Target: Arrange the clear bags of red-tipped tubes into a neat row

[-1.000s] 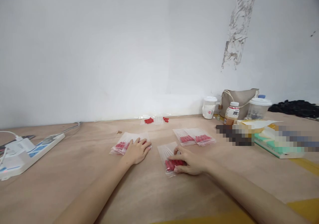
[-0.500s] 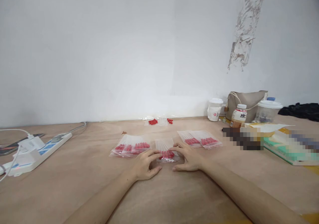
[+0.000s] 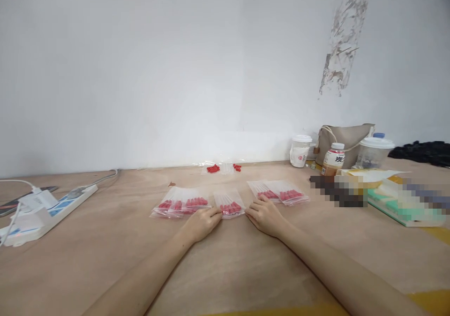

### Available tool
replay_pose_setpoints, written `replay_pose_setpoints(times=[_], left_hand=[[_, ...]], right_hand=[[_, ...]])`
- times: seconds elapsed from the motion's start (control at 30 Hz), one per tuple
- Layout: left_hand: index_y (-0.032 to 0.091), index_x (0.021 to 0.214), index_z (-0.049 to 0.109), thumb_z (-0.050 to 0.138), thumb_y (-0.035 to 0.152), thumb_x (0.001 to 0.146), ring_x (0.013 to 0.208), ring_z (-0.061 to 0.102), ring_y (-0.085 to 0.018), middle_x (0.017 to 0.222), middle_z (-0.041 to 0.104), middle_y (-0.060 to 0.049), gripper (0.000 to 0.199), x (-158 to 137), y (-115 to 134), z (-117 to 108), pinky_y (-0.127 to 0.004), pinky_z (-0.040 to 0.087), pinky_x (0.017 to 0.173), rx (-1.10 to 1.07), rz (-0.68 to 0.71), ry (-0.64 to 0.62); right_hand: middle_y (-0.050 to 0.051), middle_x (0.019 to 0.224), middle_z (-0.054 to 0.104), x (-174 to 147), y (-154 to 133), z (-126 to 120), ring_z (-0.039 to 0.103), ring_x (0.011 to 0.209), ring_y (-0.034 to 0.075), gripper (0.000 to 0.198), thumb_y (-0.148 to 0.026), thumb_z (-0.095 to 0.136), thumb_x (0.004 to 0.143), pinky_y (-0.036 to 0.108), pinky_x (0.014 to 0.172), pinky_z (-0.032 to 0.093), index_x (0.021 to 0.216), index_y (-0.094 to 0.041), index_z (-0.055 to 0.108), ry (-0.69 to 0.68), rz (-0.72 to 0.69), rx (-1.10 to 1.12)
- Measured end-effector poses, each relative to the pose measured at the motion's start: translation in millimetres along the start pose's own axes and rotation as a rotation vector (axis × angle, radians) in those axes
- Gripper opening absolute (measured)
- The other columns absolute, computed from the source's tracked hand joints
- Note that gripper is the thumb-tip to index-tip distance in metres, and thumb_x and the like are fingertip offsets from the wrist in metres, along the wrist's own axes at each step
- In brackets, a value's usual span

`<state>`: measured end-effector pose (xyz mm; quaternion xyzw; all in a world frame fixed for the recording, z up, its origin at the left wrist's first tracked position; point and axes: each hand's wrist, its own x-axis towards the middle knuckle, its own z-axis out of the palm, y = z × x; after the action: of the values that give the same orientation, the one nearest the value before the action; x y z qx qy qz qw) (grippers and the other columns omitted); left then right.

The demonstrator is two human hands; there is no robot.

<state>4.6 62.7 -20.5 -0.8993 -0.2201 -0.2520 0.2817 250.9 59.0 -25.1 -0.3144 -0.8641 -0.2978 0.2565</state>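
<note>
Tabletop (image 3: 105, 259) is carrying a power strip (image 3: 45, 210) far left; bag (image 3: 346, 140), bottle (image 3: 332, 159) and cups sitting far right. Bag rows (image 3: 181, 203) and (image 3: 279, 191) are flanking the middle clear bag (image 3: 230, 202), red pieces nearest, long axis pointing away. Left hand (image 3: 202, 222) and right hand (image 3: 265, 215) are resting loosely curled, fingertips touching its near corners.

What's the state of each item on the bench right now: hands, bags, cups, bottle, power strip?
left hand: flat, fingertips at middle bag's near edge.
right hand: flat, fingertips at the same edge.
middle bag: flat on table, red pieces inside.
left bags: flat, overlapping.
right bags: flat, overlapping.
paper cup: upright, lidded.
bottle: upright, capped.
power strip: charger plugged in.
</note>
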Motion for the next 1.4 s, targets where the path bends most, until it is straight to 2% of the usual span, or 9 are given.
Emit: replay_pose_setpoints(times=[0.13, 0.3, 0.53, 0.83, 1.03, 1.23, 1.4], left_hand=[[0.013, 0.086, 0.059, 0.036, 0.016, 0.089, 0.076, 0.061, -0.014, 0.087, 0.063, -0.007, 0.024, 2.0, 0.5, -2.7, -0.025, 0.051, 0.067, -0.086, -0.036, 0.023], [0.015, 0.091, 0.06, 0.038, 0.02, 0.089, 0.078, 0.061, -0.013, 0.09, 0.064, -0.005, 0.022, 3.4, 1.0, -4.7, -0.024, 0.051, 0.069, -0.135, -0.101, 0.054], [0.014, 0.087, 0.058, 0.04, 0.011, 0.086, 0.075, 0.061, -0.014, 0.092, 0.063, -0.006, 0.019, 4.5, 1.4, -0.2, -0.026, 0.051, 0.064, 0.012, 0.05, 0.044], [0.014, 0.081, 0.057, 0.04, 0.012, 0.086, 0.072, 0.06, -0.012, 0.085, 0.064, -0.004, 0.018, 5.5, 2.8, -5.5, -0.024, 0.049, 0.063, 0.015, 0.028, 0.104], [0.015, 0.081, 0.058, 0.04, 0.013, 0.086, 0.072, 0.061, -0.012, 0.084, 0.064, -0.004, 0.018, 5.5, 2.4, -5.2, -0.024, 0.05, 0.065, 0.022, -0.009, 0.129], [0.016, 0.081, 0.058, 0.041, 0.016, 0.086, 0.068, 0.06, -0.012, 0.083, 0.064, -0.003, 0.019, 6.3, 5.1, -6.6, -0.024, 0.05, 0.061, 0.003, -0.062, 0.1], [0.017, 0.098, 0.056, 0.043, 0.021, 0.086, 0.084, 0.06, -0.015, 0.093, 0.062, -0.006, 0.018, 13.2, 7.9, -2.4, -0.028, 0.051, 0.073, -0.066, -0.09, 0.108]], right_hand=[[0.001, 0.066, 0.058, 1.3, 2.1, -0.7, 0.046, 0.065, 0.012, 0.015, -0.018, 0.048, 0.08, 0.03, 0.066, 0.023, 0.069, -0.018, 0.057, 0.021, 0.01, -0.033], [0.0, 0.061, 0.055, 0.9, 3.2, 1.8, 0.044, 0.06, 0.01, 0.023, -0.015, 0.044, 0.082, 0.029, 0.067, 0.024, 0.062, -0.017, 0.054, 0.06, -0.033, -0.037], [0.001, 0.061, 0.053, -0.1, 0.6, -2.8, 0.044, 0.061, 0.011, 0.023, -0.015, 0.041, 0.082, 0.03, 0.07, 0.026, 0.064, -0.016, 0.055, 0.094, -0.065, -0.015], [0.0, 0.061, 0.054, -1.4, 2.2, -5.2, 0.041, 0.061, 0.011, 0.023, -0.01, 0.037, 0.084, 0.03, 0.07, 0.026, 0.071, -0.017, 0.056, 0.118, -0.145, -0.068], [0.0, 0.061, 0.054, 1.9, -1.2, -9.6, 0.041, 0.062, 0.011, 0.021, -0.012, 0.039, 0.082, 0.033, 0.075, 0.025, 0.069, -0.018, 0.055, 0.125, -0.097, -0.033], [0.0, 0.065, 0.056, 2.5, -3.9, -7.8, 0.044, 0.066, 0.011, 0.02, -0.013, 0.04, 0.084, 0.031, 0.074, 0.025, 0.078, -0.019, 0.058, 0.139, -0.074, -0.023], [0.0, 0.062, 0.054, 4.5, -7.2, -1.9, 0.045, 0.064, 0.011, 0.023, -0.011, 0.039, 0.083, 0.031, 0.073, 0.026, 0.071, -0.018, 0.057, 0.138, -0.052, 0.007]])
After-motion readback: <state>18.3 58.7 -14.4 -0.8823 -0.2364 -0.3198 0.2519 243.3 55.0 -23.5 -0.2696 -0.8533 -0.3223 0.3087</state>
